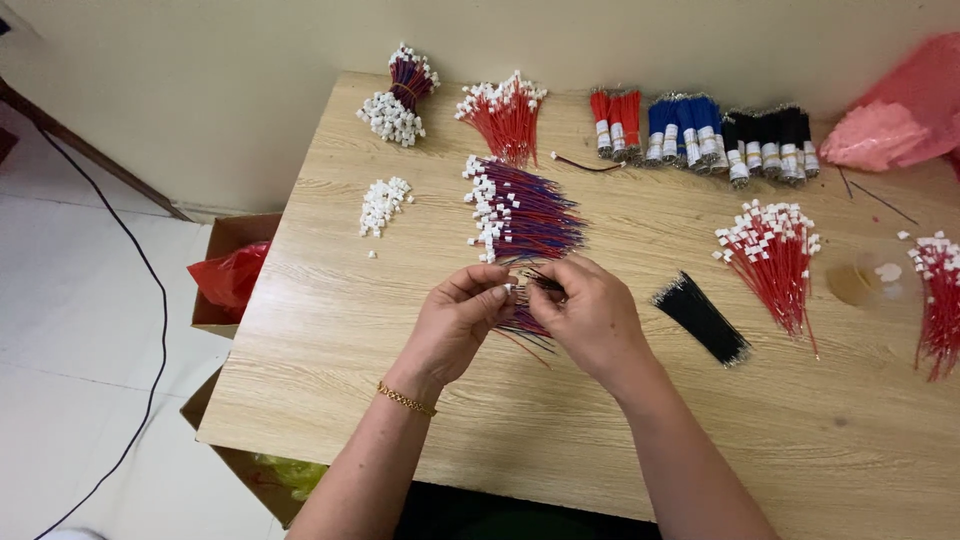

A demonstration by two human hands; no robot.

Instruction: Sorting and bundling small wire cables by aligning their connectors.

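Observation:
My left hand pinches a small white connector at its fingertips, with a gold bracelet on the wrist. My right hand meets it and grips a thin dark wire pointed at that connector. Under both hands lies a small bunch of red and blue wires on the wooden table. Just beyond the fingers is a larger pile of red-blue wires with white connectors.
Loose white connectors lie to the left. A black wire bundle and red wires with connectors lie to the right. Banded red, blue and black bundles line the far edge. Pink bag far right; cardboard boxes left of the table.

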